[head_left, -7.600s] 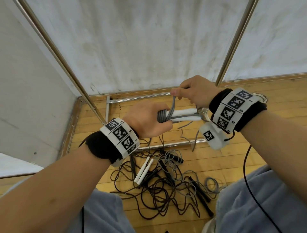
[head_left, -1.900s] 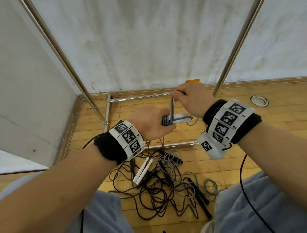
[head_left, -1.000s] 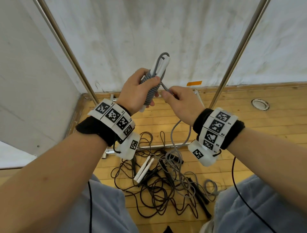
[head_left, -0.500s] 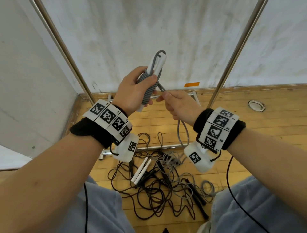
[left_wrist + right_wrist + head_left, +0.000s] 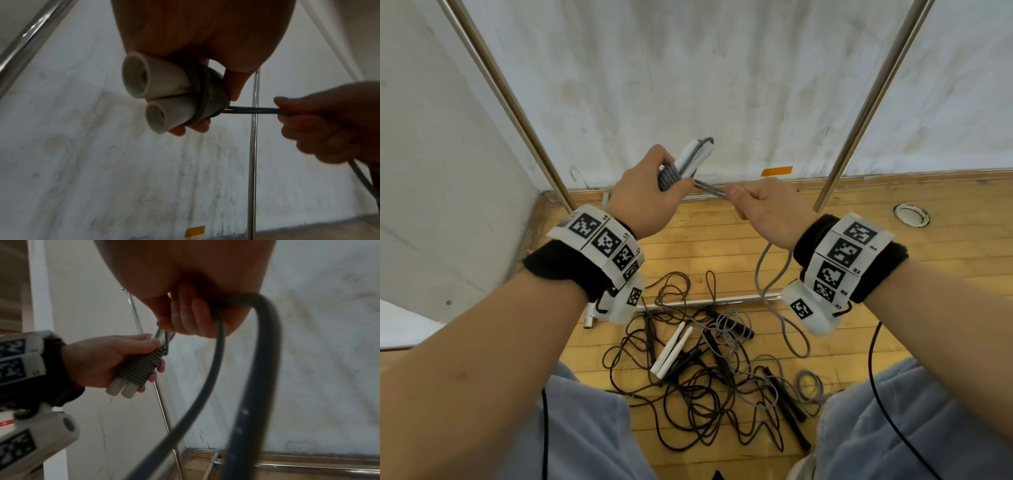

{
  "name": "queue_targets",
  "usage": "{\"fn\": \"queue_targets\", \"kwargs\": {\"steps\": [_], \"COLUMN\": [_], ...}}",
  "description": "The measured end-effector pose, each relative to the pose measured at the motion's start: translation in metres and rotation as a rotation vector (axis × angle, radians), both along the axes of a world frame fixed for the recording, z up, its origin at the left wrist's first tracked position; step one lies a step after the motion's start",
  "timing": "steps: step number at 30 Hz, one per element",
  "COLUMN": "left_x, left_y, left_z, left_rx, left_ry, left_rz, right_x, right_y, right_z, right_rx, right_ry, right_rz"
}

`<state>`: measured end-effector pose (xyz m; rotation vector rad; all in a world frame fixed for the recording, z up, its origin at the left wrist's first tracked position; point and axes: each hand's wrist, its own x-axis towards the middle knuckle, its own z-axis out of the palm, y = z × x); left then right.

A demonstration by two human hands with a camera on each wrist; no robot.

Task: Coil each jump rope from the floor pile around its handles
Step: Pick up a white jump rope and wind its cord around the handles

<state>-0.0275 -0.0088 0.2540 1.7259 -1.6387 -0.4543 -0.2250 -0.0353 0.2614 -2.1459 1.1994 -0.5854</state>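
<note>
The wooden floor (image 5: 722, 246) ran out to a white wall (image 5: 688, 68), and two slanted metal poles (image 5: 517, 102) framed the space where I worked, one on each side of my arms. Between them and above the floor I had open room to swing a loop; the poles and the low rail (image 5: 709, 301) were the nearest hard edges, and both stood well apart from my hands.

On the floor between my knees lay the pile (image 5: 705, 377): dark ropes tangled with a grey one, a second pair of white handles (image 5: 671, 349) and several black handles (image 5: 784, 401), none of them coiled. I judged most of the task was left.

The grey jump rope (image 5: 774, 274) was raised in front of me. My left hand (image 5: 643, 202) was wrapped around its two white handles (image 5: 156, 91), held side by side, with a band of tight grey turns (image 5: 141, 366) already around them. My right hand (image 5: 767, 212), just beside the left, pinched the doubled cord (image 5: 251, 111) taut where it left the coil. Below that hand a slack loop hung to the floor, so by my reckoning this rope needed some more turns and its end secured.
</note>
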Motion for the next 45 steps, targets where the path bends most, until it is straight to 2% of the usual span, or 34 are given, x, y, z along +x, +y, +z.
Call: {"fn": "queue_targets", "kwargs": {"steps": [6, 12, 18, 21, 24, 29, 35, 39, 42, 45], "left_x": [0.006, -0.006, -0.023, -0.033, -0.042, -0.046, -0.044, -0.042, -0.042, -0.032], "left_y": [-0.005, -0.002, 0.001, 0.007, 0.016, 0.023, 0.030, 0.031, 0.028, 0.021], "left_z": [-0.014, -0.035, -0.040, -0.038, -0.035, -0.026, -0.014, -0.001, 0.007, 0.012], "left_rx": [0.102, 0.246, 0.277, 0.217, 0.139, 0.094, -0.016, -0.078, -0.018, 0.046], "left_ry": [-0.358, -0.533, -0.573, -0.664, -0.670, -0.602, -0.433, -0.149, 0.156, 0.410], "left_rz": [-0.034, -0.157, -0.214, -0.238, -0.294, -0.310, -0.358, -0.321, -0.254, -0.202], "right_x": [0.006, 0.005, 0.003, 0.000, -0.003, -0.008, -0.019, -0.018, -0.012, -0.002], "right_y": [0.010, 0.018, 0.013, 0.007, -0.002, -0.014, -0.025, -0.028, -0.021, -0.010], "right_z": [0.008, 0.012, 0.007, 0.005, 0.003, 0.001, 0.005, 0.006, 0.002, -0.004], "right_rx": [-0.069, -0.030, -0.130, -0.182, -0.187, -0.141, 0.046, 0.183, 0.245, 0.156], "right_ry": [0.188, 0.241, 0.248, 0.222, 0.169, 0.142, 0.099, -0.040, -0.194, -0.211], "right_rz": [0.133, 0.243, 0.153, 0.078, 0.022, -0.031, -0.057, -0.043, -0.024, 0.030]}}
